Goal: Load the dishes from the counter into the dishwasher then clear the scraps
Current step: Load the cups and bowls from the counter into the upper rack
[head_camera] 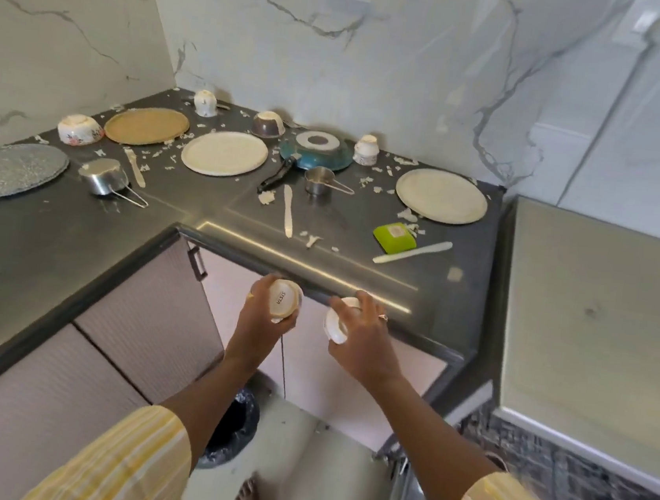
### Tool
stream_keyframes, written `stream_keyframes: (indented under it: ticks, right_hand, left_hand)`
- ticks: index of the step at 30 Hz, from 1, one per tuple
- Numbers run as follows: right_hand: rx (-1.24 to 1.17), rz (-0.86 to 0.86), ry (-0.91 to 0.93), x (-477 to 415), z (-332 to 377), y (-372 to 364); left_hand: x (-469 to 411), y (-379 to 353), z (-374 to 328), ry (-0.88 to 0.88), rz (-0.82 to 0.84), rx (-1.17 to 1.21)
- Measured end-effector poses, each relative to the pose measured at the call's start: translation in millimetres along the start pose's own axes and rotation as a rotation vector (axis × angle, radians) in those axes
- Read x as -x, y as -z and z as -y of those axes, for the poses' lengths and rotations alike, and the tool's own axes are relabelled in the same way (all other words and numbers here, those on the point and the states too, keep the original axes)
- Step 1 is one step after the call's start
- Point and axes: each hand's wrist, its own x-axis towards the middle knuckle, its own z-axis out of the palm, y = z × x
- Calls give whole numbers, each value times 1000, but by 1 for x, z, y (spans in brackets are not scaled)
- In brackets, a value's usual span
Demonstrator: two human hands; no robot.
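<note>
Both hands loaded, one small bowl each, just off the worktop (75, 229) edge.

I see the left hand (267, 316) curled round an upturned cream bowl (284, 300), base toward me. The right hand (365, 338) grips a tilted white bowl (335, 326). The bowls are apart, at 6 o'clock from the blue pan (316, 153). Scraps (266, 198) litter the worktop from 9 to 2 o'clock. A black-lined bin (232, 427) sits on the floor at 6 o'clock.
</note>
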Motion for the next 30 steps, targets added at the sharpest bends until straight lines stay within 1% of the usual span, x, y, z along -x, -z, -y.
stream_keyframes:
  ticks: [4, 7, 11, 13, 16, 18, 21, 23, 25, 27, 30]
  right_hand:
    - [-41, -54, -81, 73, -22, 1]
    - [24, -91, -147, 127, -43, 4]
    - [84, -178, -303, 189, -78, 10]
    - [96, -222, -415, 214, -95, 14]
    - [72, -263, -636, 246, -120, 19]
    - [61, -263, -775, 264, -138, 24]
    - [31, -289, -1011, 288, -166, 30]
    - [12, -357, -1159, 305, -184, 32]
    - [-38, -413, -1265, 324, -200, 29]
    - [-87, -427, -1357, 342, -216, 23]
    - [-133, -437, -1469, 362, -234, 10]
  left_hand:
    - [62, -35, -11, -57, 93, 34]
    - [97, -62, -21, -87, 253, 56]
    - [131, -106, -40, -248, 483, 42]
    - [145, -130, -52, -300, 562, 53]
    - [166, -169, -68, -365, 639, 74]
    - [178, -193, -82, -358, 718, 78]
    - [189, -235, -102, -372, 880, 32]
    - [194, -266, -115, -391, 958, -1]
    - [199, -297, -128, -387, 1031, -6]
    - [204, -328, -139, -379, 1129, -35]
    - [214, -369, -149, -437, 1256, -108]
